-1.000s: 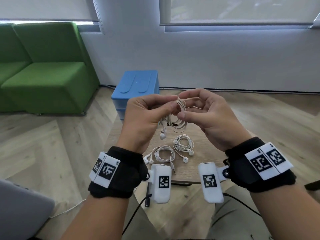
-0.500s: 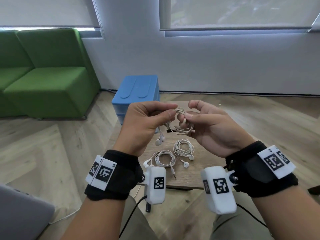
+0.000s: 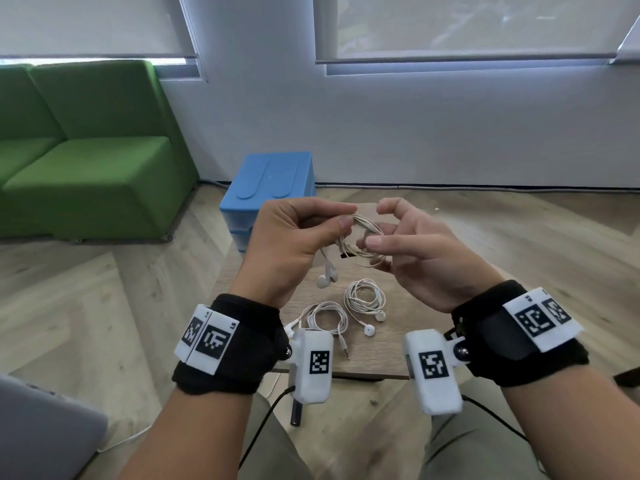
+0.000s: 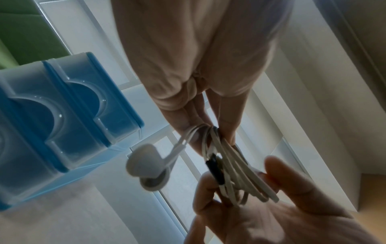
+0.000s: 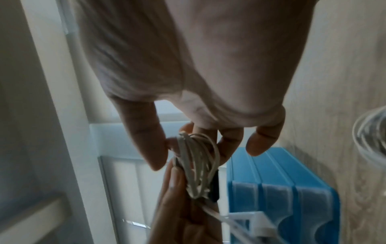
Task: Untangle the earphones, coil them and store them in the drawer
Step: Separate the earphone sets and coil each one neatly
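A coil of white earphones [image 3: 364,237] hangs in the air between both hands, above the small wooden table [image 3: 381,362]. My left hand [image 3: 346,218] pinches one side of the coil [image 4: 229,173] between thumb and fingers. Its two earbuds [image 3: 327,276] dangle below that hand. My right hand [image 3: 377,230] holds the other side of the coil [image 5: 198,165] between thumb and middle fingers, with the index finger raised off it. A black piece [image 4: 215,170] sits on the cable. The blue drawer unit [image 3: 270,188] stands at the table's far left, its drawers closed.
Two more coiled white earphones [image 3: 327,317] [image 3: 364,297] lie on the table below my hands. A green sofa [image 3: 86,161] stands to the left on the wooden floor. A grey laptop corner [image 3: 41,434] shows at the lower left.
The right index finger has lifted off the coil, which is now a flatter loop. Both hands stay close together over the table.
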A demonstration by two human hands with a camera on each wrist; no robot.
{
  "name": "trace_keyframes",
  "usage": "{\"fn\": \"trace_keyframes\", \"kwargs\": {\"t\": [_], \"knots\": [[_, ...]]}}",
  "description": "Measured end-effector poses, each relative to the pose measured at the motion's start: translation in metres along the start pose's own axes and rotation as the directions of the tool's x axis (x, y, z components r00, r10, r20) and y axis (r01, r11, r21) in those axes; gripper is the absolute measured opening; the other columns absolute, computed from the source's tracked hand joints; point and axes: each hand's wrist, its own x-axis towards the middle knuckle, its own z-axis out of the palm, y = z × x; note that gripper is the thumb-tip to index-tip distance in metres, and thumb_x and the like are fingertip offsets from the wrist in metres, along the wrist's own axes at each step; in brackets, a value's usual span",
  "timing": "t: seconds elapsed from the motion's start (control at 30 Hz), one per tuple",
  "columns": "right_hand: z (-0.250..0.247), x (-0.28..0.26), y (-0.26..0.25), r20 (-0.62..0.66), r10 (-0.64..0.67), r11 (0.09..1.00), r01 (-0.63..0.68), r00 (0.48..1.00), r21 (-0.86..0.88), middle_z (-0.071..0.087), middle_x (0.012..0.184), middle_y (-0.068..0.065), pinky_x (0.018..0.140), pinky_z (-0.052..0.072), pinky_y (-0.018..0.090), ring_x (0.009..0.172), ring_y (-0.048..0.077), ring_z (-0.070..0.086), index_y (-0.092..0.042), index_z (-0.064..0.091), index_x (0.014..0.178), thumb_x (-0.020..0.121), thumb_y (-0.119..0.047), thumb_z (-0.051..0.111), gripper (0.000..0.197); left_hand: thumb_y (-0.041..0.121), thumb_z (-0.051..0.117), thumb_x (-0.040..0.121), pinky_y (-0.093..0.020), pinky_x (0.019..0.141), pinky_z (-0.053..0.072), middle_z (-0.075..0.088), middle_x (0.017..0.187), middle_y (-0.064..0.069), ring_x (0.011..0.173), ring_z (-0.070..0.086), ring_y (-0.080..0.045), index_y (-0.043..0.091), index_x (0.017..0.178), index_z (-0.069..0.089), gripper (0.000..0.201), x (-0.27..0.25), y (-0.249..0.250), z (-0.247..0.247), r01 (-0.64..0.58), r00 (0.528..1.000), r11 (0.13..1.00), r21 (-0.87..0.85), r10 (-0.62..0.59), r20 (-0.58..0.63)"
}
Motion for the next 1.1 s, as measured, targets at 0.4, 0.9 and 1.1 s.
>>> {"fn": "trace_keyframes", "kwargs": {"t": [0.4, 0.9, 1.1], "knots": [[0.001, 0.003, 0.011, -0.149, -0.317, 0.836, 0.201, 0.937, -0.511, 0.073, 0.099, 0.018, 0.077, 0.059, 0.036, 0.082, 0.023, 0.07, -0.014, 0.063, 0.115, 0.086, -0.001, 0.078, 0.035, 0.0, 0.08, 0.086, -0.024, 0.08, 0.06, 0.081, 0.089, -0.007, 0.083, 0.076, -0.014, 0.005, 0.102, 0.081, 0.018, 0.004, -0.005, 0.0, -0.053, 0.993, 0.99, 0.133, 0.067, -0.101], [0.003, 0.006, 0.019, -0.115, -0.043, 0.952, 0.076, 0.992, 0.297, 0.065, 0.088, 0.001, 0.06, 0.038, 0.026, 0.077, 0.012, 0.056, -0.02, 0.058, 0.12, 0.092, -0.016, 0.062, 0.029, 0.0, 0.079, 0.088, -0.036, 0.086, 0.063, 0.081, 0.093, -0.012, 0.087, 0.077, -0.024, 0.002, 0.107, 0.08, 0.02, 0.0, -0.013, 0.007, -0.061, 0.991, 0.993, 0.099, 0.071, -0.11], [-0.003, 0.002, 0.017, -0.029, -0.007, 0.941, 0.016, 1.0, 0.337, 0.063, 0.088, 0.005, 0.069, 0.041, 0.03, 0.076, 0.012, 0.057, -0.021, 0.056, 0.12, 0.087, -0.008, 0.062, 0.036, 0.001, 0.078, 0.088, -0.041, 0.09, 0.063, 0.081, 0.093, -0.01, 0.091, 0.078, -0.027, 0.005, 0.105, 0.08, 0.018, 0.003, -0.007, 0.005, -0.087, 0.989, 0.99, 0.111, 0.099, -0.108]]}}
